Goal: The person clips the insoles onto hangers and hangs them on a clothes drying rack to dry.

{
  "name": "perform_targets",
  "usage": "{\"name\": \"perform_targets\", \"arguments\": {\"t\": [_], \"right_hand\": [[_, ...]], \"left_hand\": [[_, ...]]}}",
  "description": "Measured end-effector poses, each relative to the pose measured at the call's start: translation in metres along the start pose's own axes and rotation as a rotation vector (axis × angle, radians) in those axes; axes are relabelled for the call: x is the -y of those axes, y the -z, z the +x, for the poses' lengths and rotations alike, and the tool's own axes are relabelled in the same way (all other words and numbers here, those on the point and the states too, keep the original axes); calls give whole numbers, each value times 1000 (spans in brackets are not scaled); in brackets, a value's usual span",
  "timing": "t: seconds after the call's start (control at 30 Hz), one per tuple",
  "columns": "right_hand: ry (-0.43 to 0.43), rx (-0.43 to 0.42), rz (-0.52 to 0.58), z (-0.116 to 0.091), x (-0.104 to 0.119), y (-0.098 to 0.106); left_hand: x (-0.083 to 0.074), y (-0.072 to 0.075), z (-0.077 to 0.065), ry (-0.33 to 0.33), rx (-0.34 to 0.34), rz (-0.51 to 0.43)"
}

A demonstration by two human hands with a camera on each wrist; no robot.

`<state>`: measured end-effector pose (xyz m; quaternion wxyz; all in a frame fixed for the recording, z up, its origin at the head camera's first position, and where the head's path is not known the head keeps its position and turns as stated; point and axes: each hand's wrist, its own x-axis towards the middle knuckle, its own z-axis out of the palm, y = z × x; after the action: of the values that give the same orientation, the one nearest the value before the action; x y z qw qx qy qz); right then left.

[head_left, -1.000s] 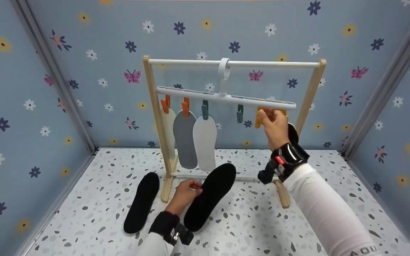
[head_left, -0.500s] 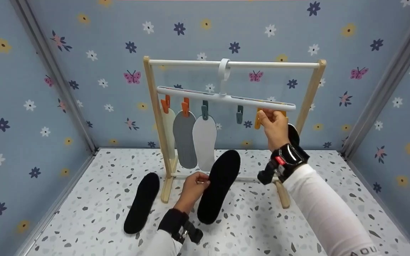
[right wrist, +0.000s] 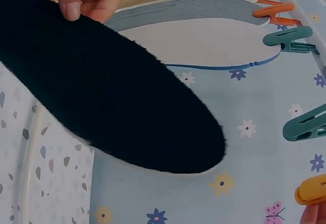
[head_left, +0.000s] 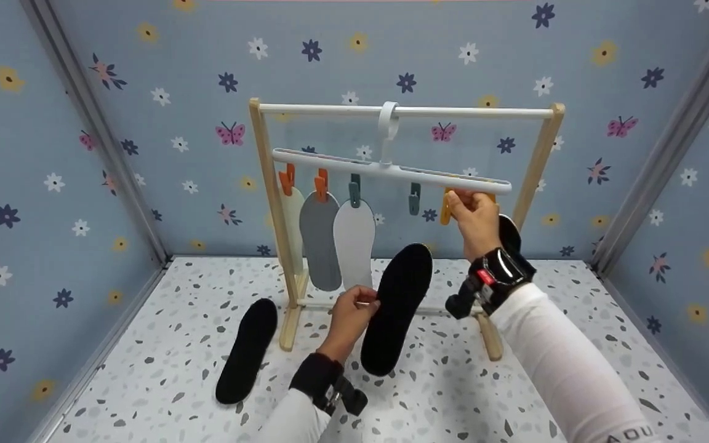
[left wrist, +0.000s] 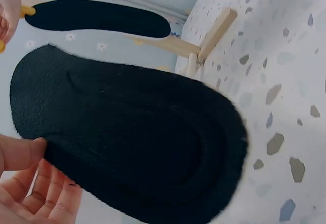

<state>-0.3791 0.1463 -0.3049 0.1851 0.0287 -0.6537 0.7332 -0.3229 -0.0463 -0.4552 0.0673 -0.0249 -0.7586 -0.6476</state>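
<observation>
My left hand (head_left: 352, 315) pinches a black insole (head_left: 396, 311) by its long edge, thumb on one face, and holds it tilted above the floor. In the left wrist view the thumb and curled fingers grip the insole (left wrist: 127, 132). My right hand (head_left: 476, 223) is up at the lower right end of a white hanger (head_left: 330, 162), its fingers around a yellow clothespin (head_left: 445, 208). The right wrist view shows a fingertip against that clothespin (right wrist: 311, 189). Another black insole (left wrist: 102, 18) hangs from a second yellow clothespin (left wrist: 27, 11), mostly hidden behind my right wrist in the head view.
Pale green (head_left: 293, 227), grey (head_left: 320, 243) and white (head_left: 354, 240) insoles hang at left from orange and green clothespins. A bare green clothespin (head_left: 414, 200) hangs beside my right hand. One black insole (head_left: 247, 352) lies on the speckled floor. A wooden rack (head_left: 271, 203) carries the hanger.
My left hand has lifted the black insole up and to the right, closer to the right half of the hanger, turning it more upright. My right hand stays at the yellow clothespin.
</observation>
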Motion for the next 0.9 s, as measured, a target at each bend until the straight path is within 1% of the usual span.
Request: {"name": "perform_targets", "arguments": {"t": [0.13, 0.4, 0.53, 0.7, 0.9], "right_hand": [[-3, 0, 31, 0, -1, 0], [-25, -9, 48, -1, 0, 0], [-29, -13, 46, -1, 1, -1], [-28, -33, 53, 0, 1, 0], [-23, -51, 55, 0, 2, -2]], "left_hand": [[-5, -6, 1, -27, -23, 14], [-16, -20, 6, -62, -16, -30], [-22, -25, 7, -72, -24, -14], [-26, -30, 8, -90, -26, -16], [-27, -31, 10, -106, -38, -9]]}}
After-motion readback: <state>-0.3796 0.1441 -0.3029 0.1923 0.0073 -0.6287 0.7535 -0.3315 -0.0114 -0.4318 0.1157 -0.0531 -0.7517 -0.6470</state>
